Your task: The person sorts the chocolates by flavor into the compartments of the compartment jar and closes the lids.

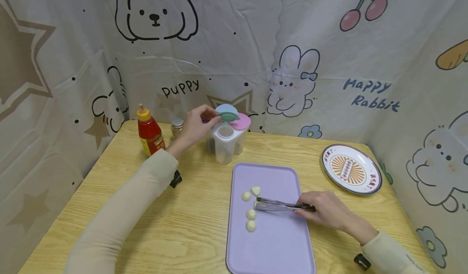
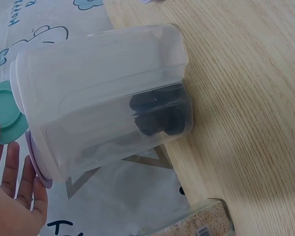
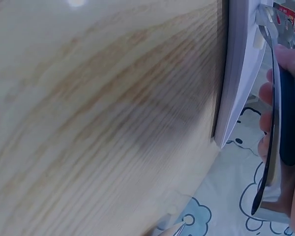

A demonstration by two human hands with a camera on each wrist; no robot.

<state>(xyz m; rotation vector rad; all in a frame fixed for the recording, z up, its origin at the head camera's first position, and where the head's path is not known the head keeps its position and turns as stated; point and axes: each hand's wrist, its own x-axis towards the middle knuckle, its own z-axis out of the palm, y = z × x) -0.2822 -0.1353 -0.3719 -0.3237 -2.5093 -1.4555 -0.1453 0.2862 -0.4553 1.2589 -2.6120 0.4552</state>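
Backdrop cloth (image 1: pixel 237 54), beneath the dog drawing: you can read "PUPPY", 1 word in dark letters.
Backdrop cloth, beside the rabbit drawing: you can read "Happy Rabbit", 2 words on 2 slanting lines.
Plate (image 1: pixel 352 169): you see red characters on 2 sides, too small to read surely.
Red bottle (image 1: pixel 150 135): its label is too small for you to read.
Right sleeve (image 1: pixel 389 251): you cannot make out its small dark lettering.

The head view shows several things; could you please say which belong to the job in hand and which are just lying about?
Apparently in the job:
tongs, in the right hand
green lid, in the left hand
clear container
purple tray
white pieces

Apparently lying about:
red bottle
small jar
plate
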